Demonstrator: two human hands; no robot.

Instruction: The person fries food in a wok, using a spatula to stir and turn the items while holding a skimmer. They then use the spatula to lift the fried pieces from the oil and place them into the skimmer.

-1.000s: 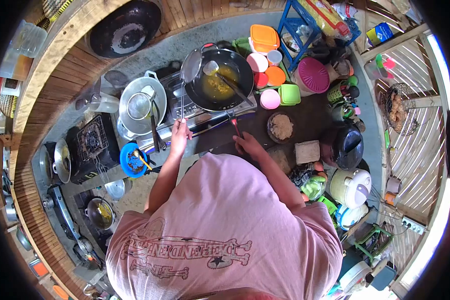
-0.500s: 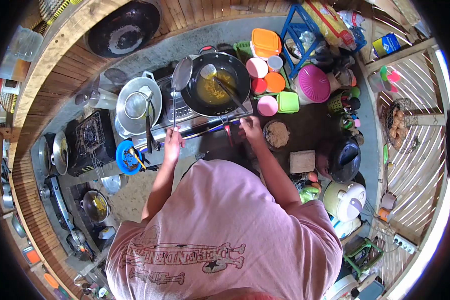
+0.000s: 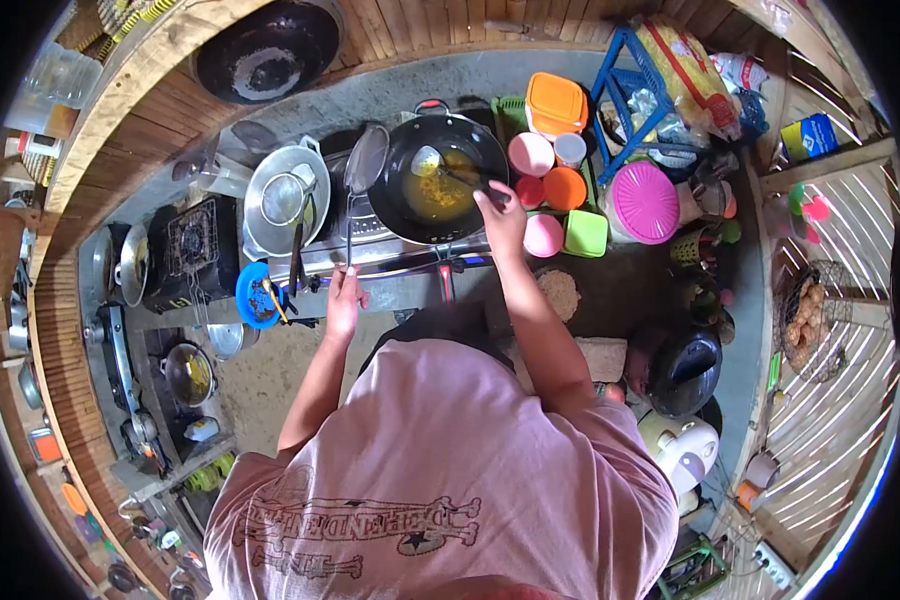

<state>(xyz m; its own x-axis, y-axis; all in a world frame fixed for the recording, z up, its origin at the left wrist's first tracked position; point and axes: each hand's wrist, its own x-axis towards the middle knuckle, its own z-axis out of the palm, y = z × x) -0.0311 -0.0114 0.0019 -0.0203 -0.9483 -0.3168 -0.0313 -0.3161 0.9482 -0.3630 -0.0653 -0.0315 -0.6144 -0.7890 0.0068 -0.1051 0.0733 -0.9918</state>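
My left hand (image 3: pixel 343 300) is closed around the lower end of the long handle of a skimmer (image 3: pixel 367 160), whose round mesh head rests at the left rim of the black wok (image 3: pixel 395 200). At the wok's right rim, my right hand (image 3: pixel 501 210) is closed on the handle end of a ladle (image 3: pixel 427 160). The ladle's bowl sits inside the wok, over yellow oil with small frying pieces (image 3: pixel 438 193). The wok stands on a metal stove (image 3: pixel 365 226).
Left of the wok stands a silver pot (image 3: pixel 258 215) with a strainer (image 3: pixel 283 198) in it. A blue bowl (image 3: pixel 246 292) is near the stove's front. Lidded containers (image 3: pixel 556 103) and a bowl of brown crumbs (image 3: pixel 560 293) are at the right.
My right hand has moved up and forward from in front of the stove to the wok's right rim and taken hold of the ladle handle. The view has shifted slightly.
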